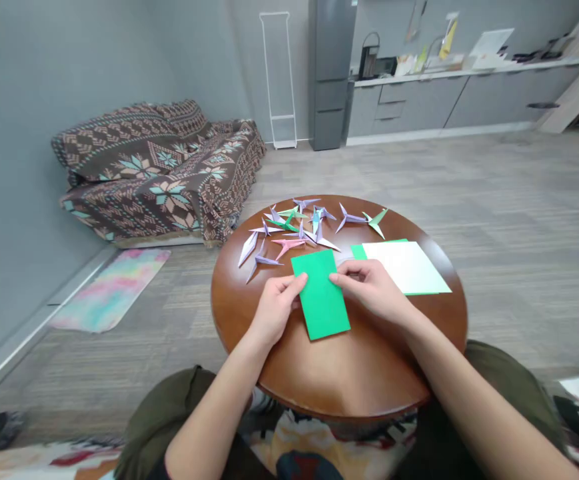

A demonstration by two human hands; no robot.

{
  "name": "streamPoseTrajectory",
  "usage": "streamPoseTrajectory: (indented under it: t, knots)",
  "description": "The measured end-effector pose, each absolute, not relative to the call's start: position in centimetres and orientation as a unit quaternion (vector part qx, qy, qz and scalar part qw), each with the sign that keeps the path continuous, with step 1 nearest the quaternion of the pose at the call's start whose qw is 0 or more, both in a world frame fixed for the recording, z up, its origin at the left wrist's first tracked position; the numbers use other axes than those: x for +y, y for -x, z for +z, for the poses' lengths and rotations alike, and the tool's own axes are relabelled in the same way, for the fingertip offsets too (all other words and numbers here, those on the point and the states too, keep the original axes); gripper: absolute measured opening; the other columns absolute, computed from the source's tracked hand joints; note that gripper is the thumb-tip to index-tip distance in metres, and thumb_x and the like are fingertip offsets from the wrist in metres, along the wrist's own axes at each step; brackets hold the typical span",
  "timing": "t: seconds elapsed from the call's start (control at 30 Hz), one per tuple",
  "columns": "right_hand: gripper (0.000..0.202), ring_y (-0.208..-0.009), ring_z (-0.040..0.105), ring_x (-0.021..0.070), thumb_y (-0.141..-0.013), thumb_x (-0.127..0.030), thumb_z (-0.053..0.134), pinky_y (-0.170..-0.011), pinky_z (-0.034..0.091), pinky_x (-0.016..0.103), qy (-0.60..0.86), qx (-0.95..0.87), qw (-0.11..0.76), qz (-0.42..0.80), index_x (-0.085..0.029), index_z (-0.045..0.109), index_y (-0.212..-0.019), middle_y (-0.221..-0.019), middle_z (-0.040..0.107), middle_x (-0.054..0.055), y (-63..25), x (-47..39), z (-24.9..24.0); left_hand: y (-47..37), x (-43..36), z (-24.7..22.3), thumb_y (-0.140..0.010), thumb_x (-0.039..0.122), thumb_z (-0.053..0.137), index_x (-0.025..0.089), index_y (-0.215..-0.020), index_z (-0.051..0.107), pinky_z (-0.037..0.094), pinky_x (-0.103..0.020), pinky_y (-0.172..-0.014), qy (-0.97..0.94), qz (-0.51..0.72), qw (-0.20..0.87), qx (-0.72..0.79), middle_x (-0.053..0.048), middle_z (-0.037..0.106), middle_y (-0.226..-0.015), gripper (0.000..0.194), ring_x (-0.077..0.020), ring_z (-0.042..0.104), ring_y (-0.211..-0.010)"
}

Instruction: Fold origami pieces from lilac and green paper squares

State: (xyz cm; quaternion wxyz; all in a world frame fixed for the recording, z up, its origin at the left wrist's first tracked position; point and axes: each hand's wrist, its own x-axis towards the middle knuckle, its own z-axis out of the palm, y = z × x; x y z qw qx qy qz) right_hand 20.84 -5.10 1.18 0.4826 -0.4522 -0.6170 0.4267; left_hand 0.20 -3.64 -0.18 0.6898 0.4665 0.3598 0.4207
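A green rectangle of folded paper (pixel 321 300) is held up over the near half of the round brown table (pixel 349 393). My left hand (pixel 280 303) pinches its left edge, thumb on top and fingers behind. On the opposite edge, my right hand (pixel 366 285) grips the upper right side, also with the thumb in front. Beyond the paper lie several folded paper cranes (pixel 289 223), mostly purple, with some green, pink and blue ones. Right of my right hand rests a stack of square paper sheets (pixel 406 263), white on top with green edges showing below.
A patterned cloth-covered sofa (pixel 159 173) stands at the back left, with a pastel mat (pixel 112 290) on the floor before it. Farther back are a grey fridge (pixel 330 73) and a kitchen counter (pixel 419 103). My knees flank the table's near edge.
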Motion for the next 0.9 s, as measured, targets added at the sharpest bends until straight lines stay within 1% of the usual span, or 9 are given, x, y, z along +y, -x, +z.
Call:
streamPoseTrajectory:
  t: [0.13,0.27,0.37,0.47,0.6,0.7,0.77,0.8,0.9]
  knots:
    - [0.040,-0.061,0.053,0.0152,-0.085,-0.051,0.076,-0.059,0.043,0.029,0.459,-0.617,0.470,0.434,-0.020,0.063,-0.065,-0.062,0.059,-0.002,-20.7,-5.6,1.2,-0.3,-3.5,-0.3,-0.077,0.054,0.085,0.011,-0.081,0.079,0.063,-0.040,-0.081,-0.455,0.422,0.698,0.358,-0.014,0.081,-0.091,0.044,-0.0318,0.077,-0.095]
    - [0.038,-0.051,0.052,0.0160,-0.092,-0.049,0.069,-0.050,0.040,0.030,0.524,-0.575,0.512,0.365,-0.024,0.055,-0.067,-0.055,0.051,-0.004,-20.4,-5.7,0.6,-0.6,-3.8,-0.4,-0.085,0.049,0.081,0.022,-0.134,0.068,0.056,-0.046,-0.105,-0.477,0.458,0.651,0.373,-0.016,0.067,-0.145,0.058,-0.0321,0.069,-0.126]
    - [0.032,-0.056,0.052,0.0173,-0.094,-0.043,0.068,-0.055,0.040,0.031,0.534,-0.593,0.526,0.294,-0.025,0.055,-0.071,-0.059,0.052,-0.002,-19.8,-6.2,0.6,-0.8,-4.4,-0.1,-0.089,0.051,0.077,0.029,-0.151,0.055,0.045,-0.048,-0.119,-0.521,0.431,0.670,0.307,-0.013,0.048,-0.165,0.069,-0.0341,0.053,-0.146]
    - [0.023,-0.069,0.060,0.0194,-0.101,-0.038,0.061,-0.065,0.047,0.034,0.462,-0.703,0.483,0.242,-0.023,0.067,-0.084,-0.077,0.065,0.003,-19.0,-6.9,1.1,-0.7,-4.9,0.6,-0.091,0.055,0.072,0.023,-0.143,0.064,0.047,-0.051,-0.117,-0.481,0.362,0.766,0.226,-0.015,0.061,-0.152,0.062,-0.0381,0.056,-0.143]
    - [0.023,-0.092,0.071,0.0229,-0.107,-0.033,0.052,-0.082,0.054,0.038,0.399,-0.747,0.473,0.243,-0.025,0.073,-0.104,-0.101,0.076,0.008,-18.5,-7.5,1.4,-0.3,-4.6,1.0,-0.087,0.041,0.080,0.014,-0.123,0.074,0.054,-0.051,-0.111,-0.403,0.360,0.799,0.262,-0.016,0.077,-0.125,0.046,-0.0379,0.070,-0.124]
    - [0.012,-0.092,0.069,0.0245,-0.099,-0.033,0.065,-0.080,0.054,0.039,0.486,-0.653,0.556,0.171,-0.027,0.072,-0.108,-0.106,0.074,0.008,-19.0,-7.2,1.4,0.0,-4.4,0.8,-0.093,0.035,0.073,0.010,-0.117,0.076,0.055,-0.054,-0.109,-0.365,0.346,0.817,0.282,-0.019,0.080,-0.118,0.035,-0.0380,0.074,-0.117]
    - [0.035,-0.107,0.067,0.0279,-0.088,-0.035,0.079,-0.088,0.053,0.042,0.525,-0.574,0.604,0.175,-0.028,0.067,-0.121,-0.121,0.071,0.010,-19.6,-6.7,1.4,0.1,-4.3,0.6,-0.097,0.035,0.067,0.009,-0.119,0.075,0.053,-0.057,-0.110,-0.357,0.328,0.836,0.257,-0.022,0.078,-0.121,0.035,-0.0394,0.073,-0.120]
    - [0.042,-0.108,0.067,0.0280,-0.084,-0.037,0.082,-0.088,0.053,0.041,0.520,-0.551,0.613,0.225,-0.027,0.067,-0.122,-0.120,0.072,0.009,-19.9,-6.5,1.4,0.1,-4.4,0.6,-0.098,0.034,0.066,0.008,-0.121,0.075,0.052,-0.058,-0.111,-0.359,0.321,0.843,0.242,-0.023,0.077,-0.124,0.035,-0.0401,0.072,-0.122]
    - [0.029,-0.076,0.066,0.0218,-0.084,-0.050,0.080,-0.073,0.053,0.036,0.479,-0.524,0.565,0.420,-0.022,0.071,-0.087,-0.079,0.071,0.003,-20.4,-6.1,1.2,0.1,-4.4,0.5,-0.099,0.034,0.062,0.009,-0.125,0.073,0.048,-0.061,-0.115,-0.363,0.304,0.854,0.216,-0.024,0.073,-0.133,0.038,-0.0422,0.068,-0.129]
